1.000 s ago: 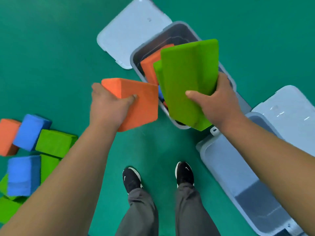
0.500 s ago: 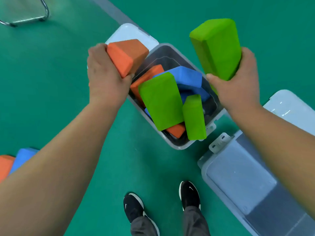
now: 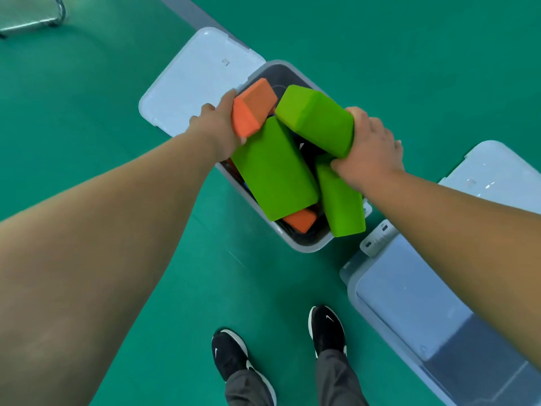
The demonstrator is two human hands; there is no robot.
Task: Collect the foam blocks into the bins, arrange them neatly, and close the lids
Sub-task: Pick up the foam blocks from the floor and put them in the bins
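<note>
An open grey bin stands on the green floor just above the middle of the view, heaped with foam blocks. A large green block lies slanted across the bin's middle, its lower end toward 6 o'clock. Beside it, at the bin's 4 o'clock corner, a narrower green block stands on end and sticks out above the rim. A small orange block peeps out from under the large one near the 6 o'clock wall. What lies deeper is mostly hidden.

The left hand reaches in from 9 o'clock, its grip wrapped round an orange block held over the bin's 11 o'clock side, against the large green block. The right hand comes from 3 o'clock, its grip closed on a tilted green block above the pile, with its far end next to the orange one.

The bin's pale lid lies flat on the floor at its 10 o'clock, touching the rim. At 4 o'clock of the view a second bin stands open, its pale inside partly crossed by the right forearm, with its own lid at its 1 o'clock. Two black shoes stand at 6 o'clock of the view, and a metal frame sits at 10 o'clock in the far corner.
</note>
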